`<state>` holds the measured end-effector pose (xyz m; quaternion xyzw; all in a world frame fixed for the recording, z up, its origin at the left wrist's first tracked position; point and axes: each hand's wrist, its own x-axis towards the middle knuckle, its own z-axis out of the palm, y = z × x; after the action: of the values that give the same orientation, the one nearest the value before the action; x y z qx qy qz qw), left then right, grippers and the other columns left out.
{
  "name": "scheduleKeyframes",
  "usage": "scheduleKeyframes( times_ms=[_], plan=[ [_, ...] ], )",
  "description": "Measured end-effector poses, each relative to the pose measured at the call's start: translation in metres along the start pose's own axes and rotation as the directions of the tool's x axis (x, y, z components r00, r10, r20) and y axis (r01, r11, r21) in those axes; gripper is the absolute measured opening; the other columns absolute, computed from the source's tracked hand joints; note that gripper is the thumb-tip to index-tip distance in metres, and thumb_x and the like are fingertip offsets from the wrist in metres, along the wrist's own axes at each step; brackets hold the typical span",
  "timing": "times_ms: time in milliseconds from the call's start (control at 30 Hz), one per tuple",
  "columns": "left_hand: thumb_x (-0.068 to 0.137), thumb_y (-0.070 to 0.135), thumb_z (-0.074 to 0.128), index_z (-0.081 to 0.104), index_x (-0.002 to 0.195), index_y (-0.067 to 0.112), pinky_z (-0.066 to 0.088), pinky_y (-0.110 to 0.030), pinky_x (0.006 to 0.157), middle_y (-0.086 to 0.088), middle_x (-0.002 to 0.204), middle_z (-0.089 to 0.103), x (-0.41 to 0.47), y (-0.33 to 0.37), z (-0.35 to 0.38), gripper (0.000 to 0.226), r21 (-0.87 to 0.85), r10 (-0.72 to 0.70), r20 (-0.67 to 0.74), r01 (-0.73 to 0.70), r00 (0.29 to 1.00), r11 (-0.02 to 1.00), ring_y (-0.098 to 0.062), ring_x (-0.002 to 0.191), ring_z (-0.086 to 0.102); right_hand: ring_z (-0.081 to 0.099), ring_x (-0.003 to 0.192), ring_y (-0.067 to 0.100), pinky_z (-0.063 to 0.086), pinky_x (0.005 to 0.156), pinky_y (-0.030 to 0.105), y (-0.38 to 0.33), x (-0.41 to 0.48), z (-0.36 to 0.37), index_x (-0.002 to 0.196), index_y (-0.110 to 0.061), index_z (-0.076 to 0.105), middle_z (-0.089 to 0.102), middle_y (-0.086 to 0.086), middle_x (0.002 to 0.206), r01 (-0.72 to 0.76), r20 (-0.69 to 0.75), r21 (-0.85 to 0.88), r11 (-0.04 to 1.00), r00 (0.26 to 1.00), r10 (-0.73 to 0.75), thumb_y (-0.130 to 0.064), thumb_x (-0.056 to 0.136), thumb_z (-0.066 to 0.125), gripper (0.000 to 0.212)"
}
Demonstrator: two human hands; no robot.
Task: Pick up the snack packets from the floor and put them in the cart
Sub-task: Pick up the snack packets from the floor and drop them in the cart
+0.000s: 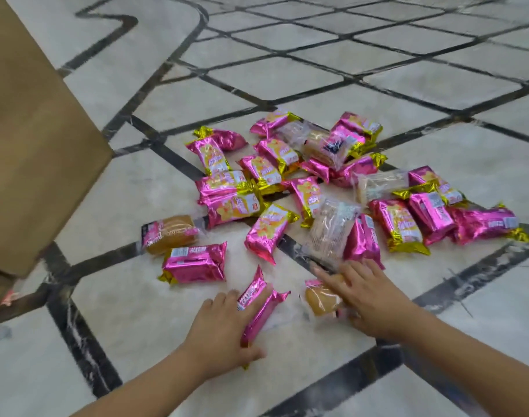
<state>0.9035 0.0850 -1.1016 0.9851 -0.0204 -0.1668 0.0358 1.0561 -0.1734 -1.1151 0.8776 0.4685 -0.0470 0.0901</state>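
Left hand [224, 323] pinching pink packet [258, 311] low on floor [137, 326] | right hand [365, 299] spread flat on bun packet [320, 300] | pile [305, 194] just beyond | cart not identifiable; brown box [31, 130] at left | risk: slick foil slipping from loose pinch, flat press squashing bun

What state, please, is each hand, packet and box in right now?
left hand, gripping the pink packet
pink packet, held low, by the floor
right hand, open, fingers spread on the bun packet
bun packet, flat on the floor under those fingers
other packets, scattered on the floor
brown box, at left, inside hidden
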Motion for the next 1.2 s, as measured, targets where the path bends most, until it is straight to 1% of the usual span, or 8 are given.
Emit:
scheduleKeyframes(
  times_ms=[67, 167, 333, 533, 633, 767, 900, 1200],
  plan=[
    [0.08, 0.075, 0.049, -0.021, 0.147, 0.046, 0.04, -0.037, 0.094, -0.009, 0.134, 0.041, -0.003, 0.009, 0.001, 0.101, -0.057, -0.112, 0.115, 0.119, 0.987, 0.991, -0.027, 0.115, 0.045, 0.053, 0.081, 0.028, 0.041, 0.071, 0.041, -0.004, -0.005, -0.004, 0.155, -0.031, 0.002, 0.057, 0.009, 0.093, -0.1, 0.087, 0.072, 0.992, 0.992, 0.094, -0.051, 0.063, 0.063, 0.113],
    [0.081, 0.074, 0.049, -0.003, 0.154, 0.038, 0.043, -0.035, 0.092, -0.007, 0.135, 0.041, 0.003, 0.025, 0.007, 0.097, -0.111, -0.222, 0.082, 0.231, 0.972, 0.967, -0.025, 0.114, 0.046, 0.049, 0.095, 0.027, 0.037, 0.078, 0.038, -0.011, -0.012, -0.003, 0.139, -0.048, -0.033, 0.05, 0.008, 0.106, -0.199, 0.193, 0.155, 0.968, 0.967, 0.168, -0.058, 0.078, 0.05, 0.104],
    [0.09, 0.059, 0.045, -0.04, 0.135, 0.048, 0.047, -0.032, 0.079, -0.003, 0.118, 0.052, 0.018, 0.02, 0.01, 0.097, -0.164, -0.222, -0.049, 0.211, 0.974, 0.963, -0.023, 0.102, 0.055, 0.052, 0.098, 0.022, 0.046, 0.08, 0.032, -0.014, -0.018, -0.006, 0.136, -0.063, -0.026, 0.045, 0.002, 0.108, -0.305, 0.248, 0.337, 0.891, 0.942, 0.228, -0.062, 0.081, 0.054, 0.096],
    [0.092, 0.044, 0.051, -0.022, 0.137, 0.056, 0.048, -0.029, 0.066, -0.007, 0.122, 0.046, -0.017, 0.011, -0.066, 0.086, -0.311, -0.351, -0.01, 0.331, 0.936, 0.891, -0.023, 0.089, 0.064, 0.052, 0.071, 0.018, 0.031, 0.054, 0.022, -0.028, -0.036, -0.072, 0.131, -0.071, -0.015, 0.042, -0.005, 0.081, -0.52, 0.21, 0.555, 0.649, 0.843, 0.496, -0.049, 0.08, 0.054, 0.088],
    [0.087, 0.042, 0.057, -0.009, 0.146, 0.057, 0.047, -0.026, 0.055, -0.007, 0.123, 0.045, -0.046, 0.024, -0.142, 0.09, -0.42, -0.467, -0.051, 0.405, 0.883, 0.812, -0.022, 0.074, 0.064, 0.055, 0.07, 0.019, 0.043, 0.06, 0.028, -0.028, -0.051, -0.149, 0.135, -0.07, -0.007, 0.045, -0.002, 0.081, -0.591, 0.241, 0.585, 0.555, 0.781, 0.577, -0.042, 0.079, 0.059, 0.092],
    [0.087, 0.049, 0.057, -0.002, 0.147, 0.059, 0.052, -0.031, 0.072, -0.01, 0.134, 0.039, -0.092, 0.052, -0.256, 0.085, -0.444, -0.503, -0.006, 0.448, 0.864, 0.776, -0.024, 0.088, 0.065, 0.054, 0.072, 0.02, 0.046, 0.063, 0.029, -0.024, -0.077, -0.281, 0.137, -0.069, -0.003, 0.041, -0.003, 0.082, -0.614, 0.281, 0.565, 0.551, 0.771, 0.571, -0.042, 0.079, 0.059, 0.089],
    [0.088, 0.043, 0.058, 0.007, 0.149, 0.054, 0.05, -0.033, 0.075, -0.012, 0.128, 0.042, -0.147, 0.086, -0.376, 0.08, -0.542, -0.562, 0.054, 0.497, 0.825, 0.677, -0.029, 0.093, 0.063, 0.058, 0.082, 0.026, 0.046, 0.067, 0.031, -0.025, -0.113, -0.411, 0.144, -0.062, 0.007, 0.046, 0.001, 0.087, -0.646, 0.291, 0.585, 0.49, 0.731, 0.617, -0.04, 0.079, 0.062, 0.088],
    [0.09, 0.038, 0.054, 0.004, 0.15, 0.054, 0.036, -0.028, 0.059, -0.004, 0.1, 0.037, -0.278, 0.153, -0.613, 0.079, -0.542, -0.588, 0.055, 0.519, 0.807, 0.661, -0.028, 0.067, 0.058, 0.055, 0.075, 0.025, 0.044, 0.062, 0.032, -0.035, -0.217, -0.662, 0.147, -0.056, 0.01, 0.042, -0.001, 0.084, -0.653, 0.241, 0.621, 0.433, 0.685, 0.688, -0.04, 0.079, 0.067, 0.091]
  ],
)
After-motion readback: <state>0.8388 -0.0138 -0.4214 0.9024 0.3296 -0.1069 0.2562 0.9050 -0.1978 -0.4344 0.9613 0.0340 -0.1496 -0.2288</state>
